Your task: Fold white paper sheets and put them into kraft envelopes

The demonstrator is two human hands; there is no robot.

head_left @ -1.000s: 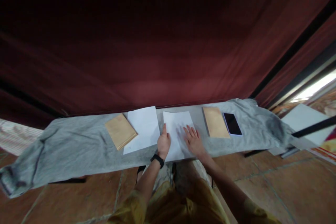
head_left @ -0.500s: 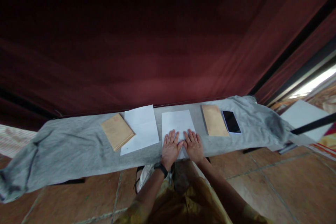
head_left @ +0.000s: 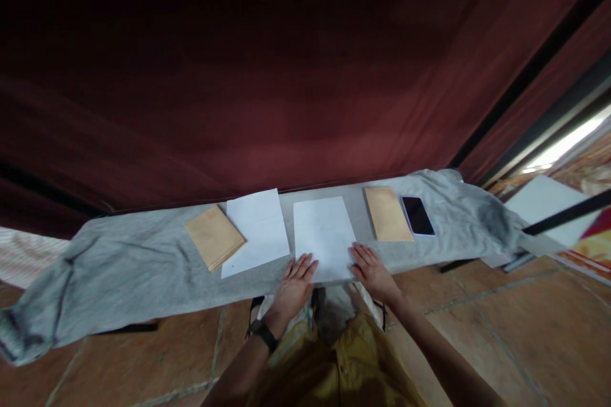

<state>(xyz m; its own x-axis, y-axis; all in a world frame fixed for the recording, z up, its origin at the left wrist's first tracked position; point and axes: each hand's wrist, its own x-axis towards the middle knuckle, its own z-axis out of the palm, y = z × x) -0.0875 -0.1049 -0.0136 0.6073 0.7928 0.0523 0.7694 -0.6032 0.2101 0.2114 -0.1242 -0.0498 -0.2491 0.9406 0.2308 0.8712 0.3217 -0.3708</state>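
Sheet (head_left: 323, 226): flat on table (head_left: 143, 267).
Left hand (head_left: 294, 286), right hand (head_left: 375, 275): unclenched, fingers flat at sheet's near corners.
Paper (head_left: 261, 229), left of sheet: small dark mark, illegible; edge partly hidden under brown stack (head_left: 214, 236).

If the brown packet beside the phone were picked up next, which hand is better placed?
Probably the right hand: it rests at the right edge of the middle white sheet, nearer the brown packet. The left hand is at the sheet's left side.
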